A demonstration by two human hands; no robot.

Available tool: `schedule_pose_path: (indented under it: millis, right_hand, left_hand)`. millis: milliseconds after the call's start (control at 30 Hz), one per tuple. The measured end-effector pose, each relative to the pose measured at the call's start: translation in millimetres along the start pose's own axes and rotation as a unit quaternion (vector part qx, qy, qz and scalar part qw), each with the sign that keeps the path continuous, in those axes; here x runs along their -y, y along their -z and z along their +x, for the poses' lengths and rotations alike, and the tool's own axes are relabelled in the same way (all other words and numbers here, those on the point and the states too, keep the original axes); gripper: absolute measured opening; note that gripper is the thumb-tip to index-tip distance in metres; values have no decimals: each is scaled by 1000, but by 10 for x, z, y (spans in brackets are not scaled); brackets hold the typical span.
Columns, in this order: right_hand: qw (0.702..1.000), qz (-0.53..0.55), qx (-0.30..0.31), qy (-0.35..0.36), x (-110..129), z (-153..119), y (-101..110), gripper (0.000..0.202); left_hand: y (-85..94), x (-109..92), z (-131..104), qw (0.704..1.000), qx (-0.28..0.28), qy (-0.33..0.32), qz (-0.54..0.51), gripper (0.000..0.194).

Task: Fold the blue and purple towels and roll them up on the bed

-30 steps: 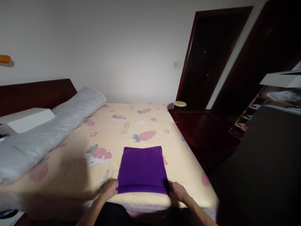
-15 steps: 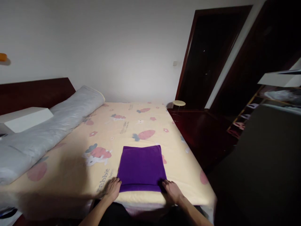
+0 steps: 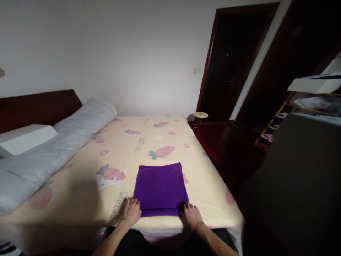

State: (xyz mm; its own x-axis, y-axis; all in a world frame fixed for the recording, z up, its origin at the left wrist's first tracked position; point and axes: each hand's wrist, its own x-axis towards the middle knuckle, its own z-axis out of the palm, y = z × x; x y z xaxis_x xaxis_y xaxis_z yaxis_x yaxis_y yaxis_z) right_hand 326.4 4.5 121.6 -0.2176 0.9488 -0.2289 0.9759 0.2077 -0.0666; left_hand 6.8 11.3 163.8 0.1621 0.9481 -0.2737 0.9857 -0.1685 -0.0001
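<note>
1. A folded purple cloth [image 3: 161, 187] lies flat on the near edge of a bed, on a cream sheet [image 3: 209, 199] printed with pink carrots and rabbits.
2. The person's left hand [image 3: 132, 210] touches the cloth's near left corner, fingers curled.
3. The right hand [image 3: 193, 214] touches the near right corner, fingers also bent; whether either hand pinches the fabric is hard to tell, as the thumbs are hidden.
4. Grey rolled bedding [image 3: 77, 131] lies along the left, beside a white box [image 3: 29, 139].
5. Beyond the bed's far right corner stands a round stool [image 3: 200, 115].

Purple cloth [image 3: 160, 186], cream carrot-print sheet [image 3: 144, 156], grey roll [image 3: 66, 142]
</note>
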Motion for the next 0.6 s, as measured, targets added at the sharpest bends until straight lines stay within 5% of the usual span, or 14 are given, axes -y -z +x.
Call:
schedule_pose_path:
  millis: [133, 333, 467, 600]
  right_hand:
    - [1000, 20, -6, -10, 2, 30, -62, 38]
    - [1000, 25, -8, -15, 5, 38, -83, 38]
    - [1000, 17, -10, -14, 10, 27, -67, 38]
    - [1000, 14, -13, -17, 2, 31, -90, 40]
  left_hand:
    - [-75, -368, -83, 998, 15, -68, -6, 54]
    - [-567, -1089, -298, 955, 26, -286, -72, 65]
    - [-857, -1352, -263, 963, -121, -236, -49, 75]
    - [-1013, -1093, -188, 963, -228, -141, 12, 67]
